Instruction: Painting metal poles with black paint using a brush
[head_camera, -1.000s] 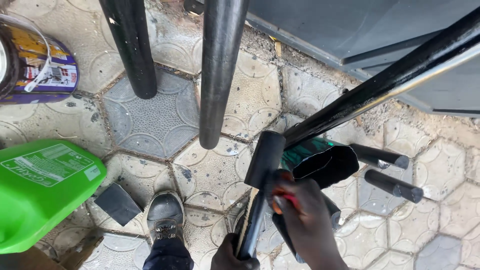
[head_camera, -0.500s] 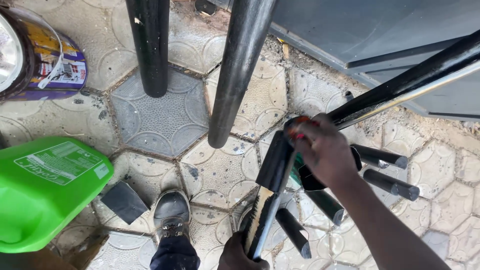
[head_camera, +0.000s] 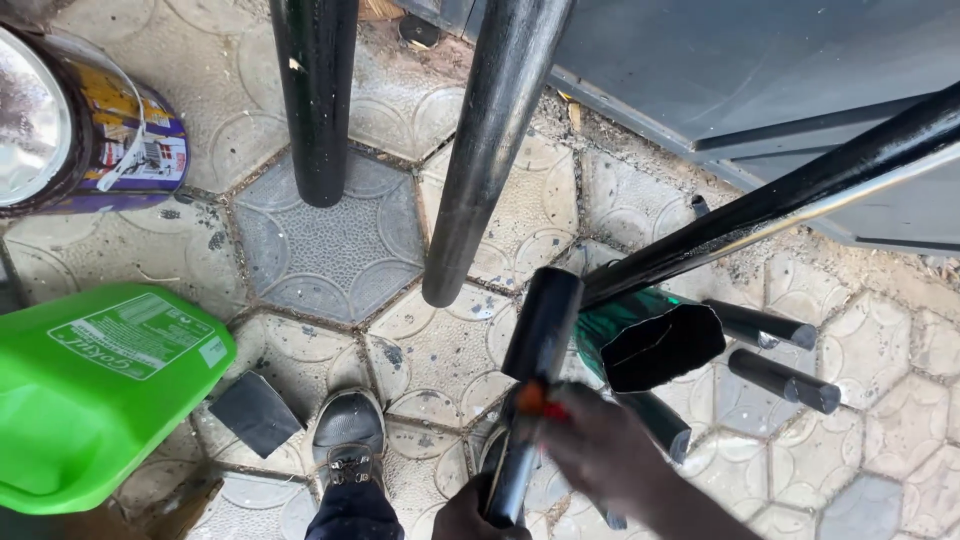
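Right hand (head_camera: 600, 445) dropped back down the black pipe (head_camera: 535, 370), blurred, grip I cannot tell; my left hand (head_camera: 480, 510) clasps its lower end; green jerrycan (head_camera: 90, 390) nearby

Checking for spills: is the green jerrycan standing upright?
No, the green jerrycan lies on its side on the paving, its labelled face turned upward.

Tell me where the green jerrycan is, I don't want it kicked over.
The green jerrycan lies at the left edge of the head view, on the paving below the paint tin and just left of the shoe.
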